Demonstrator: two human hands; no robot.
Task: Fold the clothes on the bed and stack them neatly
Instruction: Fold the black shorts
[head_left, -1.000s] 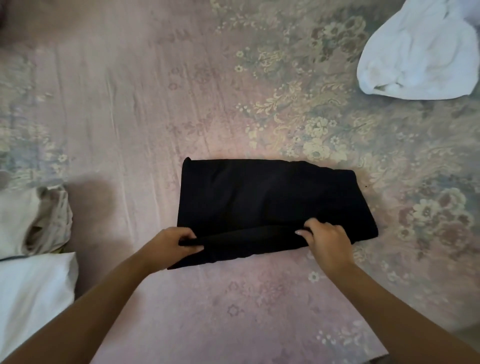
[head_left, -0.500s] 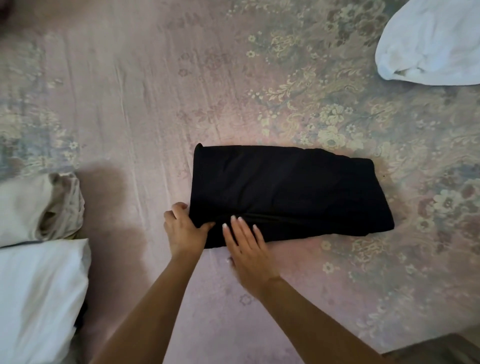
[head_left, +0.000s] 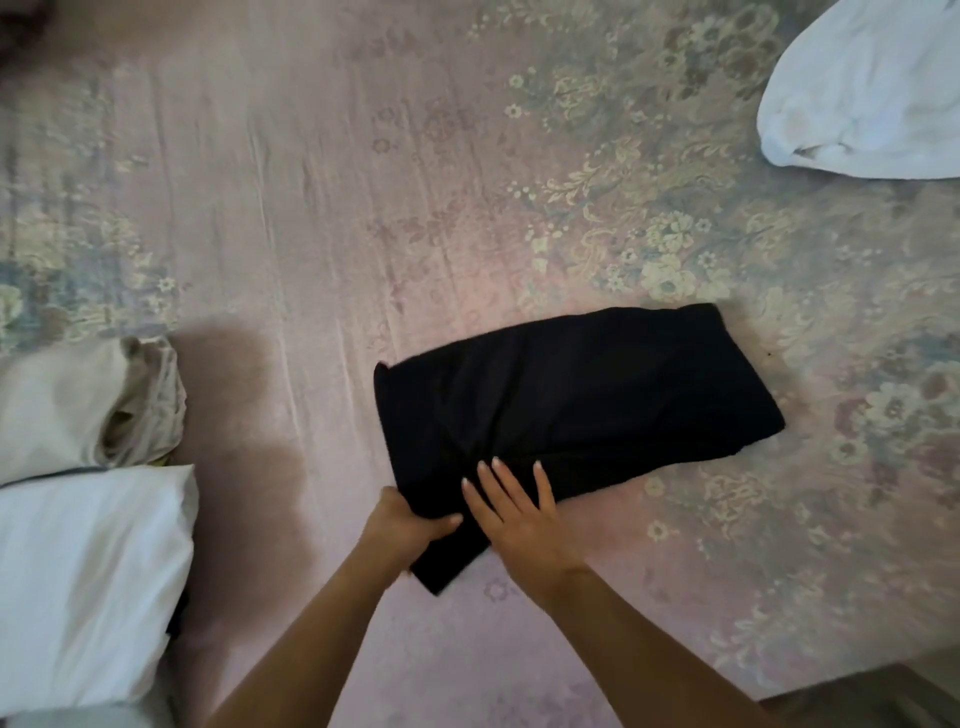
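Observation:
A folded black garment (head_left: 587, 395) lies on the pink floral bed cover (head_left: 322, 218), its long side slanting up to the right. My left hand (head_left: 410, 525) grips its near left corner, thumb on top and fingers underneath. Just to the right, my right hand (head_left: 519, 519) lies flat on the cloth's near edge with fingers straight and spread. A crumpled white garment (head_left: 862, 93) sits at the far right corner of the bed.
At the left edge lie a folded beige cloth (head_left: 88, 405) and, nearer to me, a white pillow or folded white cloth (head_left: 88, 577). The bed's near edge shows at the bottom right (head_left: 852, 696).
The black garment's left end has been pulled toward me, so it now lies slanted. My right hand slid from the garment's right end to beside the left hand and flattened.

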